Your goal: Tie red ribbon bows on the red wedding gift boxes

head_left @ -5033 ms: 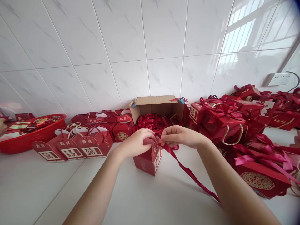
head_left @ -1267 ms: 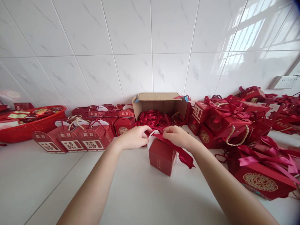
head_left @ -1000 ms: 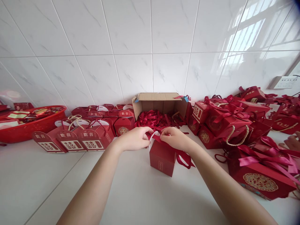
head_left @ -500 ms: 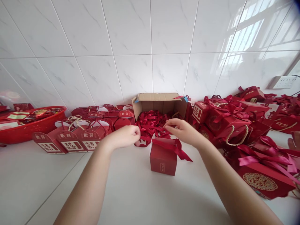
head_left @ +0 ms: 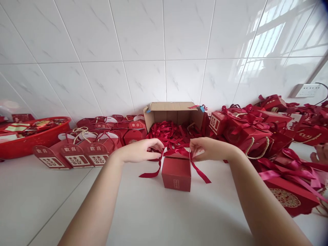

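A small dark red gift box (head_left: 176, 173) stands upright on the table in front of me. A red satin ribbon (head_left: 151, 175) runs across its top, and its two ends trail onto the table on either side. At the box's left upper edge my left hand (head_left: 150, 150) is closed, its fingertips pinching the ribbon. My right hand (head_left: 208, 149) pinches the ribbon by the opposite edge, with the thumb and fingers curled. The box's white inner flap shows on the left; what lies inside is hidden.
Behind the gift box, a cardboard carton (head_left: 174, 106) holds loose red ribbons (head_left: 164, 131). Several red boxes with rope handles (head_left: 77, 155) stand left, near a red basin (head_left: 30, 143). Ribbon-tied boxes (head_left: 251, 133) are piled right. Another person's hand (head_left: 319, 153) shows at the right edge.
Both hands have come to the top of the box. The ribbon, earlier trailing only to the right, now lies across the box with an end on each side.
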Motion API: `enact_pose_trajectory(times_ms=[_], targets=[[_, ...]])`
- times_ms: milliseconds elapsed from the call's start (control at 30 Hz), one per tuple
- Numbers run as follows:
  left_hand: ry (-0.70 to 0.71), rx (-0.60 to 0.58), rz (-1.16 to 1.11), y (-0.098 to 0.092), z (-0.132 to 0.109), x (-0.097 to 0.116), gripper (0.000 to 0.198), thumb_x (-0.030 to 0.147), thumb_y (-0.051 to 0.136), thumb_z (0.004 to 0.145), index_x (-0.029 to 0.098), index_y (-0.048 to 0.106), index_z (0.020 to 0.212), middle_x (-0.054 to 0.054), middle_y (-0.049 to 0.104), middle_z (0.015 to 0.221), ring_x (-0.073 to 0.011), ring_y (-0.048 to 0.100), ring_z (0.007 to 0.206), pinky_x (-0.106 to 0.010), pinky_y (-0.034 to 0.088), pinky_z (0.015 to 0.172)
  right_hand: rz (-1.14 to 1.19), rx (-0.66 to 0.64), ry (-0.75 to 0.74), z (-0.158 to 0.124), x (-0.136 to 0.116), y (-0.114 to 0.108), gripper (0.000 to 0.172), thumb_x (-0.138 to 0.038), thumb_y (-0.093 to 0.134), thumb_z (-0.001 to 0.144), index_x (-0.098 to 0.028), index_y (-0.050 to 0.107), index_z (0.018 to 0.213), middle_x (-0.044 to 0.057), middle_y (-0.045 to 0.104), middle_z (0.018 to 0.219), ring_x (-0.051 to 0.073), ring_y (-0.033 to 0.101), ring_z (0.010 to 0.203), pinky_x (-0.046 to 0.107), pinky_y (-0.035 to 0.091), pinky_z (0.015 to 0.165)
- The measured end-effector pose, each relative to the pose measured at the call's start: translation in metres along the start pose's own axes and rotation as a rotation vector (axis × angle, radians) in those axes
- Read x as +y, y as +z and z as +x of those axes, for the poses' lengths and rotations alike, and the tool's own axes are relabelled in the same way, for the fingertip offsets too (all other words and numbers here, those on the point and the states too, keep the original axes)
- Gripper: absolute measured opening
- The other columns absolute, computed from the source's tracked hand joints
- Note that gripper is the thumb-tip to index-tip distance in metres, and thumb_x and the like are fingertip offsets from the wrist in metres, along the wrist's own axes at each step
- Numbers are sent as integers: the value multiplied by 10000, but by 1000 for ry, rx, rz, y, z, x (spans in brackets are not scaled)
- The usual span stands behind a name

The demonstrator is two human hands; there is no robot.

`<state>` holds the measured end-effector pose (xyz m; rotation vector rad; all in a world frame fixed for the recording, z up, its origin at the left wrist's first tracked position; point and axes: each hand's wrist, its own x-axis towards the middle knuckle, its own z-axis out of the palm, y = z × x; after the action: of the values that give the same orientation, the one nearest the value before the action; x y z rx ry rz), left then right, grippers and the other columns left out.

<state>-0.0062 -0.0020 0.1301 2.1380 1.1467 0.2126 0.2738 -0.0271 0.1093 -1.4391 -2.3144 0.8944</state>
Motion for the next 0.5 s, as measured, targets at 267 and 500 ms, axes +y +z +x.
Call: enact_pose_trajectory(times_ms=[267,500], targets=[[52,-131,-234,4,10,-8,250,360,632,778,202,496,916,5,555,818,-145,567,746,-284,440,704,134,40,-44,5,5,0,173,-125,548,630,-204,457,755,-35,489,730,99,422,613,219,341,542],[-54,-104,-160,-1,7,-9,326,401,644,736,189,568,971,11,542,771,-114,523,608,-244,436,603,104,-42,68,-6,15,-13,195,-119,547,622,-208,567,795,-6,601,751,156,568,658,256,412,576]])
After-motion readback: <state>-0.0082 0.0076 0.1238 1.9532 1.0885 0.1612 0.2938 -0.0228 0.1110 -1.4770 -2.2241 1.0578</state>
